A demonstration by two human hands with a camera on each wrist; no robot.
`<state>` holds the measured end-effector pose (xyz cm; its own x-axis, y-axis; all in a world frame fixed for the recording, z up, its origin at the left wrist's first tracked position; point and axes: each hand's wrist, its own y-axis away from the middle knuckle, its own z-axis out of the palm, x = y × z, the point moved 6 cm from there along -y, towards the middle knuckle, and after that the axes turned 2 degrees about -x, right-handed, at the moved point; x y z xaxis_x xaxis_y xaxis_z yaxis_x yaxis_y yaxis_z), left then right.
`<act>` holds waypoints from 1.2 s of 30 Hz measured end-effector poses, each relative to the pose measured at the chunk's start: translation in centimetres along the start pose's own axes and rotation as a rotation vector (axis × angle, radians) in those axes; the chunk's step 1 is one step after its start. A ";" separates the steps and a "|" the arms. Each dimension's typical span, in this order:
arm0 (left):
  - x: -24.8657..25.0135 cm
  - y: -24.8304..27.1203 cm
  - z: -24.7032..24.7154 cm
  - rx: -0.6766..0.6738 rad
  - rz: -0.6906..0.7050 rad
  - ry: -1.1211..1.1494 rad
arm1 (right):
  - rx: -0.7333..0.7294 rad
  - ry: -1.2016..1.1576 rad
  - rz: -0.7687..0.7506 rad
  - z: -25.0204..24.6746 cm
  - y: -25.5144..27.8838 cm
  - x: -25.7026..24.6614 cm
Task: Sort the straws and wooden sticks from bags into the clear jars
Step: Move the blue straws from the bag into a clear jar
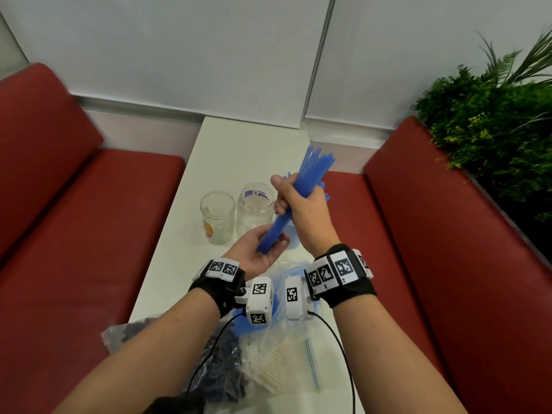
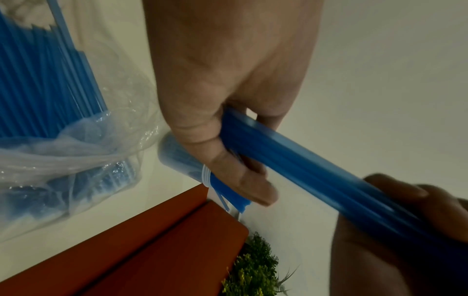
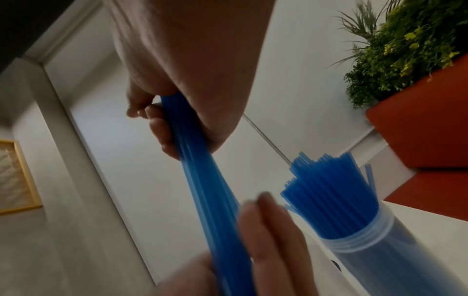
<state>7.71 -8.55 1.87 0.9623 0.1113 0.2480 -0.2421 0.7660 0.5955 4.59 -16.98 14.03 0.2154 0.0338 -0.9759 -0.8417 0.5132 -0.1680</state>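
My right hand (image 1: 291,195) grips a bundle of blue straws (image 1: 316,162) around its middle and holds it tilted above the white table (image 1: 239,144). Its lower ends sit in my left hand (image 1: 270,240), palm up, between thumb and fingers. In the left wrist view the thumb (image 2: 235,176) lies over the bundle (image 2: 303,164). Two clear jars (image 1: 217,216) (image 1: 256,209) stand without straws to the left. A third jar (image 3: 354,230), packed with blue straws, stands just behind my hands, mostly hidden in the head view.
A clear bag of blue straws (image 2: 63,140) lies under my wrists. Nearer me lie a bag of pale wooden sticks (image 1: 268,372) and a bag of dark pieces (image 1: 221,360). Red benches (image 1: 74,234) (image 1: 433,234) flank the narrow table. A plant (image 1: 493,130) stands at the right.
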 end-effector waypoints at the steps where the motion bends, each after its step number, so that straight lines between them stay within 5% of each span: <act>1: -0.1 -0.2 -0.1 0.009 -0.009 -0.035 | 0.000 0.000 0.025 -0.1 0.2 0.6; 7: -1.3 -1.9 -1.4 0.161 -0.064 -0.223 | -0.041 0.026 0.022 -1.2 0.6 1.9; 15: -1.4 -5.3 -0.5 0.125 0.006 -0.297 | 0.012 0.079 0.082 -4.1 -0.5 3.8; 17: 0.2 -6.6 0.4 0.160 0.156 -0.573 | 0.067 0.082 0.051 -6.1 -2.7 2.4; 21: 3.6 -8.2 3.5 0.218 0.648 -1.618 | 0.160 0.135 0.002 -10.3 -7.3 0.5; 25: 2.3 -10.8 4.2 0.099 0.752 -2.220 | 0.190 0.224 0.062 -11.5 -9.1 3.4; 30: 1.8 -12.6 3.7 0.129 0.842 -2.363 | 0.220 0.248 0.071 -11.8 -10.6 6.3; 36: 2.7 -13.8 3.9 0.247 0.885 -2.180 | 0.361 0.190 0.031 -12.0 -11.6 8.1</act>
<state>13.18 -21.35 -2.69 -0.7808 -0.4540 0.4292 -0.5262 0.8483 -0.0600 10.13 -33.00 6.44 0.0687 -0.0877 -0.9938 -0.6114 0.7834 -0.1114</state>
